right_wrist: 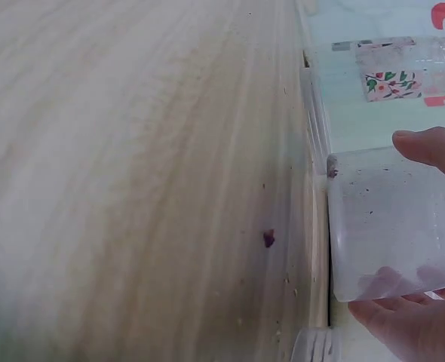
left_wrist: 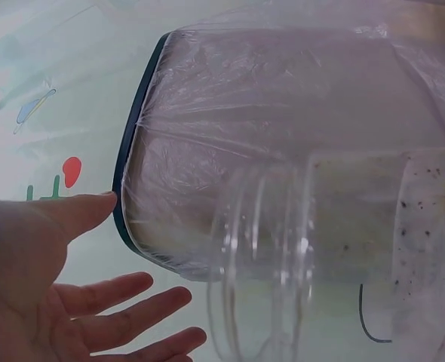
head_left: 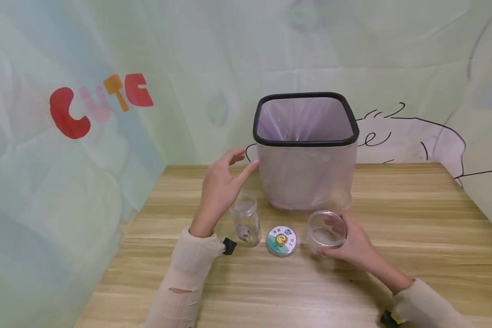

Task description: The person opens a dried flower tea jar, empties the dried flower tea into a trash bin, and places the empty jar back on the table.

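Jar [head_left: 327,233], clear and lidless, stands on the wooden worktop [head_left: 393,214] in front of the bin, and the right hand [head_left: 354,248] grasps it, thumb and fingers curled round its wall; the right wrist view shows the thumb above and fingertips [right_wrist: 403,309] below it, with the rest of the hand cut off by the frame edge. The left hand [head_left: 221,189] hangs released, fingers spread, holding nothing, its fingertips beside the bin's left wall; whether they touch the plastic is hard to tell. Just below that hand stands a second clear jar with a printed label [head_left: 246,223], partly hidden behind the wrist. A round lid [head_left: 281,240] lies flat between the two jars. Behind them sits the bin [head_left: 305,150], black-rimmed and lined with a thin bag. Its contents cannot be seen.
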The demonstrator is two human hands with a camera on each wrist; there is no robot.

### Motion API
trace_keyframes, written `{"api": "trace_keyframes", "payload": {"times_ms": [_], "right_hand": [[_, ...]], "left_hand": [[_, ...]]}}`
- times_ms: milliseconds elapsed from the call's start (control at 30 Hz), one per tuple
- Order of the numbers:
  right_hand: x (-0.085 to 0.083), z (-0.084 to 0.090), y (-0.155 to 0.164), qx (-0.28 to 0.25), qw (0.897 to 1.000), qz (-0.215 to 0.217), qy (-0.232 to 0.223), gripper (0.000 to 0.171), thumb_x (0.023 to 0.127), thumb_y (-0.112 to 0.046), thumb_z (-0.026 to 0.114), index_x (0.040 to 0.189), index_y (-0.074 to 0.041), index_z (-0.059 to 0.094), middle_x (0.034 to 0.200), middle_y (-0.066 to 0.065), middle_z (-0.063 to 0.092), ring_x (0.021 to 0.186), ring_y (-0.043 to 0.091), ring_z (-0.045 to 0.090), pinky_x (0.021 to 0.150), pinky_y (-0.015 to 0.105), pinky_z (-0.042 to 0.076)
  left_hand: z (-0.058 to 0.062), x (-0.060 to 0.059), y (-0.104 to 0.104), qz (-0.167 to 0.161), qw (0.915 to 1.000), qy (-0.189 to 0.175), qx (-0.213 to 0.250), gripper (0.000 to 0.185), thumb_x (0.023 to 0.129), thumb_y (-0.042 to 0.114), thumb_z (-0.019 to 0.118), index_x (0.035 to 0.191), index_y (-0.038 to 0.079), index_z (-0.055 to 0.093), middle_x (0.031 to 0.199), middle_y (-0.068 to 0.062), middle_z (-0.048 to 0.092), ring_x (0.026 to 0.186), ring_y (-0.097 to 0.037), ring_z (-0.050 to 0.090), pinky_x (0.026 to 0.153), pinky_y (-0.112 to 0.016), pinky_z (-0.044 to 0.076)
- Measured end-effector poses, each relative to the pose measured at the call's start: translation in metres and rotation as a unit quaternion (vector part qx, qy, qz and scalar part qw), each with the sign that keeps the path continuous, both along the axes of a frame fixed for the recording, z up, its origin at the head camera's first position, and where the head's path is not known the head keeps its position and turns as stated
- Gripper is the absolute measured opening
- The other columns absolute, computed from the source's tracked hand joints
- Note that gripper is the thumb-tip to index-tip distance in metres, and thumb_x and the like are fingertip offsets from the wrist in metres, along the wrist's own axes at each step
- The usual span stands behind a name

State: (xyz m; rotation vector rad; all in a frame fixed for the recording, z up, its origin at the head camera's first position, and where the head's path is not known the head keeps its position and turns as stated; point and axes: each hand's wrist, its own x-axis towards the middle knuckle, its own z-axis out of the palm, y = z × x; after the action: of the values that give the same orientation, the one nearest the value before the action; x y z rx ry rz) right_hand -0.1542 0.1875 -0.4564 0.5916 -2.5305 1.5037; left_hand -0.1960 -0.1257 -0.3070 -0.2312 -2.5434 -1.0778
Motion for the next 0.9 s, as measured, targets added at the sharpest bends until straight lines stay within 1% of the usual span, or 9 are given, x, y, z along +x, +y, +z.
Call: {"api": "trace_keyframes", "payload": {"times_ms": [167, 233, 433, 633, 733, 900], "right_hand": [[0.001, -0.005, 0.001, 0.027, 1.0, -0.007, 0.01, 0.081, 0.059, -0.023, 0.098, 0.12, -0.003, 0.05, 0.118, 0.013, 0.069, 0.109, 0.033, 0.064, 0.093, 0.042, 0.05], [0.001, -0.007, 0.001, 0.029, 0.999, -0.006, 0.012, 0.081, 0.059, -0.023, 0.098, 0.121, -0.003, 0.05, 0.118, 0.013, 0.069, 0.109, 0.033, 0.064, 0.093, 0.041, 0.049], [0.001, -0.011, 0.001, 0.037, 0.999, -0.011, 0.001, 0.083, 0.059, -0.025, 0.098, 0.123, -0.003, 0.05, 0.119, 0.014, 0.068, 0.111, 0.034, 0.063, 0.094, 0.042, 0.046], [0.004, -0.013, 0.001, 0.049, 0.999, -0.019, -0.006, 0.086, 0.058, -0.028, 0.099, 0.124, -0.005, 0.05, 0.121, 0.012, 0.068, 0.114, 0.033, 0.061, 0.096, 0.038, 0.043], [0.005, -0.011, 0.001, 0.059, 0.998, -0.024, -0.001, 0.087, 0.057, -0.029, 0.099, 0.125, -0.005, 0.05, 0.12, 0.012, 0.068, 0.114, 0.034, 0.061, 0.095, 0.041, 0.044], [0.006, -0.01, 0.001, 0.066, 0.997, -0.025, 0.003, 0.091, 0.055, -0.028, 0.099, 0.126, -0.003, 0.048, 0.12, 0.014, 0.068, 0.115, 0.037, 0.059, 0.094, 0.051, 0.043]], "left_hand": [[-0.002, 0.003, -0.002, 0.001, 1.0, -0.006, 0.003, 0.062, 0.093, 0.056, 0.063, 0.136, 0.012, 0.059, 0.133, -0.004, 0.063, 0.124, -0.026, 0.056, 0.099, -0.048, 0.046], [-0.004, 0.004, -0.003, 0.003, 1.0, -0.007, 0.001, 0.062, 0.093, 0.056, 0.063, 0.136, 0.012, 0.059, 0.133, -0.004, 0.063, 0.125, -0.026, 0.056, 0.099, -0.047, 0.046], [-0.008, 0.007, -0.007, 0.01, 0.9999, -0.009, -0.007, 0.061, 0.094, 0.057, 0.06, 0.135, 0.012, 0.059, 0.133, -0.004, 0.063, 0.124, -0.026, 0.056, 0.1, -0.047, 0.044], [-0.012, 0.008, -0.013, 0.017, 0.9997, -0.016, -0.008, 0.059, 0.096, 0.056, 0.057, 0.135, 0.012, 0.059, 0.131, -0.005, 0.064, 0.124, -0.026, 0.056, 0.102, -0.048, 0.043], [-0.014, 0.009, -0.017, 0.02, 0.9996, -0.019, -0.01, 0.058, 0.097, 0.055, 0.056, 0.135, 0.011, 0.059, 0.131, -0.005, 0.064, 0.124, -0.027, 0.056, 0.102, -0.049, 0.043], [-0.017, 0.011, -0.023, 0.022, 0.9994, -0.018, -0.019, 0.058, 0.099, 0.055, 0.052, 0.135, 0.011, 0.059, 0.13, -0.006, 0.065, 0.124, -0.028, 0.056, 0.102, -0.05, 0.043]]}}
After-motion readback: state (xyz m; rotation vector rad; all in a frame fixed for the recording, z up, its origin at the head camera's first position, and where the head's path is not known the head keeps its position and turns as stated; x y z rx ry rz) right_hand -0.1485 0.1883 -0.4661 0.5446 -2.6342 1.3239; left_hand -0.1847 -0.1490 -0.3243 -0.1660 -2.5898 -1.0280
